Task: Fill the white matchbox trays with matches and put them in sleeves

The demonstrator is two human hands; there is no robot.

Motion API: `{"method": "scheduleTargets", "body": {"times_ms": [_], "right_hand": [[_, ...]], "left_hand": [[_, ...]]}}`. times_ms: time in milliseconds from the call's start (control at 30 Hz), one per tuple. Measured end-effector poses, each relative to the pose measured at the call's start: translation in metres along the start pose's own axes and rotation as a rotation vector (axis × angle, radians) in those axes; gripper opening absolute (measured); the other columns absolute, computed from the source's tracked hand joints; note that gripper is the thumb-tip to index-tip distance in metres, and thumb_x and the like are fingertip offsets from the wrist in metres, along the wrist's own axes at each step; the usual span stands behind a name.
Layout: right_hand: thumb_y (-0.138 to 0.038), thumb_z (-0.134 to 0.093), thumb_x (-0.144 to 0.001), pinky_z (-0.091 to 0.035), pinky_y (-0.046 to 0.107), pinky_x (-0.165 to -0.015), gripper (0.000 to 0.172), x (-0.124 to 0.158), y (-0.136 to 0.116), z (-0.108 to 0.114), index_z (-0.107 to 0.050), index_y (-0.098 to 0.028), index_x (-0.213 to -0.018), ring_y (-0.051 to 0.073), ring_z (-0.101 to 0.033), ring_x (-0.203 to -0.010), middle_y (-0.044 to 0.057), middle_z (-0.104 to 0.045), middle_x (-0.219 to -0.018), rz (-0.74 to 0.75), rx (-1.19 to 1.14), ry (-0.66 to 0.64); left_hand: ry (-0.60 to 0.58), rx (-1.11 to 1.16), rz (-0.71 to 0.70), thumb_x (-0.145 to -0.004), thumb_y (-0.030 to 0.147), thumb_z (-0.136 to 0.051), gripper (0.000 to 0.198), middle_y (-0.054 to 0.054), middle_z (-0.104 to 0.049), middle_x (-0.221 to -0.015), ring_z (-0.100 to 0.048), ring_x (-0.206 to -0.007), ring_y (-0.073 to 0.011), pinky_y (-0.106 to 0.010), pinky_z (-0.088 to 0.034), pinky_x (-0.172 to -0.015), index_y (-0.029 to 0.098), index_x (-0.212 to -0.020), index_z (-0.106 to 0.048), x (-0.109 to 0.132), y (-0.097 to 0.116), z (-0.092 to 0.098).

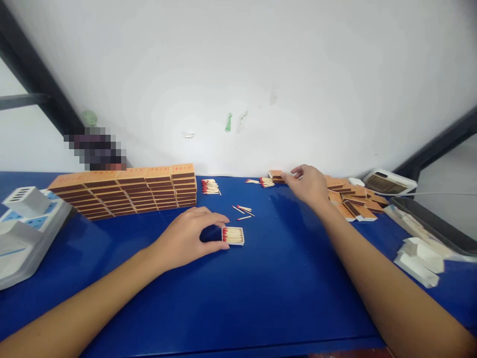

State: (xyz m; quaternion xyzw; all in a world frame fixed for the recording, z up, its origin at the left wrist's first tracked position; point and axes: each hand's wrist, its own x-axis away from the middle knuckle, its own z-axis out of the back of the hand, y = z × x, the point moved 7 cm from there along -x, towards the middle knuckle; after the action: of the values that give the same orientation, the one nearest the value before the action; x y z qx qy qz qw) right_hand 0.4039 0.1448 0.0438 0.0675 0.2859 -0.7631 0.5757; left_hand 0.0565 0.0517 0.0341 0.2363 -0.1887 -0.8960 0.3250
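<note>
My left hand [192, 233] rests on the blue table, thumb and forefinger at either side of the left end of a small white matchbox tray [243, 237]. Matches with red heads fill this tray, lying side by side. Just behind it several loose matches [244, 211] are scattered. My right hand [307, 185] is farther back near the wall, its thumb tip at the right end of a small orange-brown matchbox [275, 174]. A gap shows between that thumb and the forefinger; the other fingers are partly hidden. A pile of matches [267, 182] lies left of this box.
A long stacked wall of matchboxes [137, 191] stands at left, with a match pile [210, 187] beside it. More matchboxes [354, 199] lie heaped at right, near a phone [439, 223], a white device [389, 182] and white empty trays [419, 261]. A power strip [30, 238] sits far left.
</note>
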Motion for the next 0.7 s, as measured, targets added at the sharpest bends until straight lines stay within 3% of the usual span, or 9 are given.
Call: {"method": "scheduleTargets", "body": {"times_ms": [133, 333, 467, 567, 633, 700], "right_hand": [[-0.062, -0.064, -0.09, -0.048, 0.05, -0.095, 0.06, 0.0, -0.015, -0.016, -0.068, -0.008, -0.116, 0.042, -0.06, -0.116, 0.027, -0.071, -0.118, -0.007, 0.048, 0.062], [-0.049, -0.061, -0.094, -0.047, 0.05, -0.097, 0.04, 0.005, -0.021, -0.027, -0.067, -0.013, -0.111, 0.04, -0.058, -0.117, 0.022, -0.073, -0.111, 0.025, 0.053, 0.061], [-0.045, -0.06, -0.095, -0.048, 0.05, -0.097, 0.04, 0.005, -0.025, -0.01, -0.066, -0.011, -0.116, 0.039, -0.059, -0.116, 0.023, -0.072, -0.115, 0.02, 0.045, 0.099], [-0.043, -0.062, -0.093, -0.049, 0.048, -0.096, 0.045, 0.016, -0.042, 0.018, -0.066, -0.011, -0.124, 0.038, -0.062, -0.114, 0.022, -0.071, -0.118, 0.127, 0.012, 0.133], [-0.046, -0.062, -0.092, -0.05, 0.046, -0.092, 0.048, 0.034, -0.062, 0.032, -0.066, -0.016, -0.13, 0.035, -0.067, -0.105, 0.018, -0.071, -0.117, 0.27, -0.03, 0.036], [-0.043, -0.06, -0.093, -0.05, 0.043, -0.089, 0.042, 0.057, -0.08, 0.035, -0.069, -0.02, -0.127, 0.033, -0.069, -0.101, 0.015, -0.071, -0.116, 0.396, -0.003, -0.179]], "left_hand": [[-0.007, -0.007, 0.007, -0.09, 0.043, -0.084, 0.049, -0.003, -0.079, -0.116, -0.072, -0.11, -0.0246, -0.042, -0.06, -0.098, 0.028, -0.134, -0.069, 0.001, -0.001, -0.002], [0.014, -0.013, -0.017, -0.092, 0.045, -0.081, 0.046, -0.002, -0.078, -0.118, -0.072, -0.11, -0.0228, -0.04, -0.061, -0.098, 0.03, -0.134, -0.069, 0.001, -0.003, -0.003], [0.049, -0.029, -0.03, -0.093, 0.042, -0.081, 0.05, 0.0, -0.079, -0.116, -0.073, -0.109, -0.0218, -0.04, -0.061, -0.1, 0.03, -0.139, -0.066, 0.001, -0.002, -0.001], [0.142, -0.08, -0.039, -0.094, 0.042, -0.081, 0.05, 0.0, -0.08, -0.115, -0.073, -0.109, -0.0218, -0.04, -0.06, -0.101, 0.029, -0.139, -0.065, 0.002, -0.001, 0.007], [0.217, -0.114, -0.034, -0.094, 0.042, -0.08, 0.05, 0.0, -0.08, -0.115, -0.074, -0.109, -0.0219, -0.04, -0.059, -0.102, 0.029, -0.139, -0.064, 0.003, -0.002, 0.015], [0.265, -0.133, -0.025, -0.093, 0.043, -0.08, 0.051, 0.0, -0.08, -0.114, -0.074, -0.108, -0.022, -0.04, -0.059, -0.103, 0.028, -0.14, -0.063, 0.004, -0.003, 0.021]]}}
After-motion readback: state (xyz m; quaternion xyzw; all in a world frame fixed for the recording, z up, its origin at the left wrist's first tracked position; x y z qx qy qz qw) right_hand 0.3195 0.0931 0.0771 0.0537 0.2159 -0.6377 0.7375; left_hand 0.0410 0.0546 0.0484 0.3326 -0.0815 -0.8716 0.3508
